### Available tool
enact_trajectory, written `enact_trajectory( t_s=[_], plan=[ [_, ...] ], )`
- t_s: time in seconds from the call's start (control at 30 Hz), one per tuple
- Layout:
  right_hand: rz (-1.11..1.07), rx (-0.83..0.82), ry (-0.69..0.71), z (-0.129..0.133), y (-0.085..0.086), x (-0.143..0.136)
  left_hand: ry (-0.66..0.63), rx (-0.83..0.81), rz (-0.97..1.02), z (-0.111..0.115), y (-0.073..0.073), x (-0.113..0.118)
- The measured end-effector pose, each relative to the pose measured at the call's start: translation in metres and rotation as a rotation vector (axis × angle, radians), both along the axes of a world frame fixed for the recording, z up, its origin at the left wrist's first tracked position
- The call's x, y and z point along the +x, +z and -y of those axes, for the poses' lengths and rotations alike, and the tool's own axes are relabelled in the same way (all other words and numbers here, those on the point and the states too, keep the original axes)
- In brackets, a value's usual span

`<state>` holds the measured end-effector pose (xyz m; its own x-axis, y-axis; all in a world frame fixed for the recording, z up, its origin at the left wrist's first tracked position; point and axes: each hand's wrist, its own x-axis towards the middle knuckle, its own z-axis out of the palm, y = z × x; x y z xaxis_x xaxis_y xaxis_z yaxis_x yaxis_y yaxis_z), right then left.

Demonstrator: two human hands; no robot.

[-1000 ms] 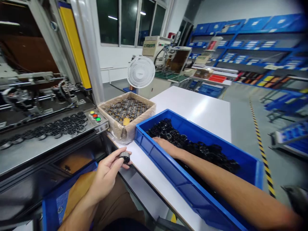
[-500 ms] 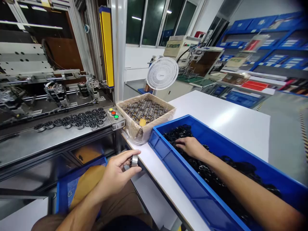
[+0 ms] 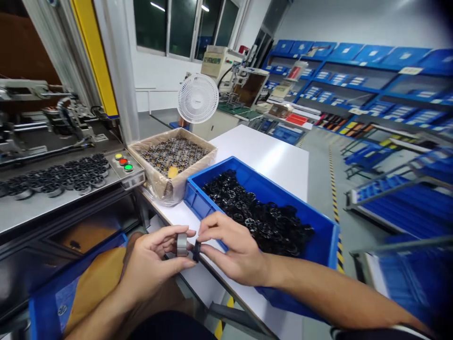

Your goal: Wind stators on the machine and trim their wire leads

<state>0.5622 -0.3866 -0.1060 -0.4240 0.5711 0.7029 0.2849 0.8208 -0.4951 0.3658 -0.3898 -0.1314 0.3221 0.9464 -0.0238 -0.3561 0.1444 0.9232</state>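
Between its thumb and fingers my left hand (image 3: 155, 255) grips a silver metal ring (image 3: 181, 245) on edge. My right hand (image 3: 231, 248) pinches a thin black plastic part (image 3: 196, 250) just to the right of the ring. The two pieces face each other with a small gap, in front of the white table's near edge. Behind my right hand stands a blue bin (image 3: 300, 204) holding many loose black parts (image 3: 269, 222). To its left, a plastic-lined box (image 3: 161, 186) holds rows of ring-shaped parts.
At the left, assembled black-and-silver parts (image 3: 83, 174) stand on a metal bench beside a button box (image 3: 129, 175). A white fan (image 3: 198, 98) is behind the lined box. A blue tray (image 3: 42, 302) with brown paper lies low at the left.
My right hand has come out of the blue bin with a black part and moved left beside the ring. The view has turned to the right.
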Motion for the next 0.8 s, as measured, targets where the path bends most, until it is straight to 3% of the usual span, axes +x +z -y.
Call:
enact_trajectory(
  t_s=[0.2,0.4,0.6,0.8],
  plan=[
    [-0.006,0.03,-0.032,-0.002,-0.008,0.004,-0.041,0.023,0.0,0.002,-0.002,0.011],
    [0.078,0.115,0.085,-0.005,-0.009,0.007,0.031,0.081,0.038,0.001,0.007,0.011],
    [0.136,0.25,0.017,-0.009,-0.013,0.007,0.057,0.133,0.036,0.002,0.01,0.011],
    [0.14,0.33,-0.001,-0.009,-0.012,0.006,-0.014,0.115,0.073,0.002,0.01,0.011]
  ],
)
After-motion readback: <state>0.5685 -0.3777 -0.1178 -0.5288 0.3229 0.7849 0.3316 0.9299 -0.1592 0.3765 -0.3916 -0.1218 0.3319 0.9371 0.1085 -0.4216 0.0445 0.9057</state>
